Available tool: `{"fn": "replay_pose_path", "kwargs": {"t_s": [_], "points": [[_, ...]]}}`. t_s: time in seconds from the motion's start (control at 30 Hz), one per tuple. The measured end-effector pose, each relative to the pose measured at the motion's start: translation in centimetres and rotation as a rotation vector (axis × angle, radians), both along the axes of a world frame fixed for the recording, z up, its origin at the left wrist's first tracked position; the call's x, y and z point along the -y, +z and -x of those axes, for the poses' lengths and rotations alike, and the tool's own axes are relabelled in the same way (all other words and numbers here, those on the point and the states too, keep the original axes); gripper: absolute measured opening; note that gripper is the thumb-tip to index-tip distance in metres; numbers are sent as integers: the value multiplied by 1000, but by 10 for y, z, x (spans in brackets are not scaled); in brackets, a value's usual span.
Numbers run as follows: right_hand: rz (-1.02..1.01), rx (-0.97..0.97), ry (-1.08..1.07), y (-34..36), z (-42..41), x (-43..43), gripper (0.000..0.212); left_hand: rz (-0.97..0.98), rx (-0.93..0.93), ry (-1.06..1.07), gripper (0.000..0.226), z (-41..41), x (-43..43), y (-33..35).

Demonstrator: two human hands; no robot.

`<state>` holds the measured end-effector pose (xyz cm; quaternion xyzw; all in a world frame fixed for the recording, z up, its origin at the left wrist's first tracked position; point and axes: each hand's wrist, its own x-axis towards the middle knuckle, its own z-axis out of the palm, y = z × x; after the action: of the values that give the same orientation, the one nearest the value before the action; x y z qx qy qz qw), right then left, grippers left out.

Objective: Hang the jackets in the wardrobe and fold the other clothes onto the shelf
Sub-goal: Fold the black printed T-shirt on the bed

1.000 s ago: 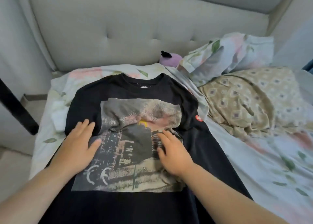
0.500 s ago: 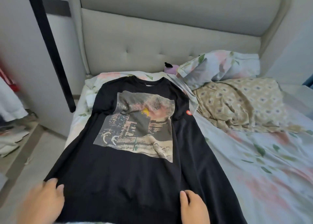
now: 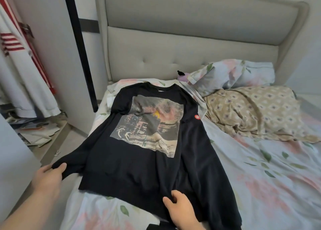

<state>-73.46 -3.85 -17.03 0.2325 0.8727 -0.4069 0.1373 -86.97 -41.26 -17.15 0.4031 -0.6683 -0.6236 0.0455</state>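
A black sweatshirt with a large printed picture on its chest lies face up on the bed, collar toward the headboard. My left hand grips the cuff of its left sleeve beyond the bed's left edge. At the garment's lower right, my right hand pinches the hem. The right sleeve lies along the body, with a small red patch near the shoulder.
A beige patterned cloth and a floral pillow lie at the right of the bed by the padded headboard. At left stands an open wardrobe with a hanging white and red garment and papers on its floor.
Both hands left the chest print and went down to the near end of the sweatshirt. The left hand took hold of the sleeve cuff, the right took the hem. The view pulled back.
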Motion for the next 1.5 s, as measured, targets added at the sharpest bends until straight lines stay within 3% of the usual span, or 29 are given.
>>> {"fn": "replay_pose_path", "kwargs": {"t_s": [0.07, 0.13, 0.23, 0.33, 0.4, 0.5, 0.6, 0.7, 0.8, 0.93, 1.1, 1.17, 1.23, 1.33, 1.4, 1.47, 1.5], "points": [[123, -56, -56, -3, 2, -3, 30, -222, 40, 78, 45, -5, -12, 0], [254, -86, -207, -9, 2, -10, 38, -314, 149, -5, 41, -14, -29, -2], [428, -132, -386, -11, 0, -20, 37, -187, 242, -284, 32, -27, -50, -10], [220, -213, -395, -10, -5, -32, 26, 215, 217, -404, 39, -22, -53, -16], [2, -181, -272, -8, -14, -40, 11, 305, 203, -468, 36, -18, -53, -18], [-147, -158, -129, -16, -28, -48, 41, 156, 197, -585, 13, -14, -51, -22], [-338, -116, -71, -20, -31, -50, 75, -45, 132, -563, 17, -12, -49, -24], [-584, -46, 30, -19, -20, -51, 52, -344, 84, -492, 27, -13, -54, -23], [-626, -44, 58, -13, -8, -58, 26, -466, 34, -394, 24, -13, -57, -15], [-333, -147, -185, 10, -7, -82, 16, -525, -5, -361, 21, -19, -49, 11], [-185, -215, -463, 44, -23, -153, 17, -392, 60, -681, 30, -48, -75, 38], [-113, -173, -523, 48, -34, -170, 13, -400, 139, -730, 25, -62, -95, 37], [85, -81, -489, 50, -43, -171, 6, -419, 208, -671, 25, -72, -104, 32], [480, 70, -412, 59, -49, -154, 15, -102, 207, -538, 14, -74, -90, 13], [595, 106, -346, 64, -50, -138, 18, 175, 239, -534, 12, -76, -76, 7], [472, 105, -289, 57, -52, -122, 11, 266, 317, -566, 15, -78, -65, 5], [336, 95, -264, 50, -52, -116, 23, 239, 343, -578, 15, -79, -62, 6]]}}
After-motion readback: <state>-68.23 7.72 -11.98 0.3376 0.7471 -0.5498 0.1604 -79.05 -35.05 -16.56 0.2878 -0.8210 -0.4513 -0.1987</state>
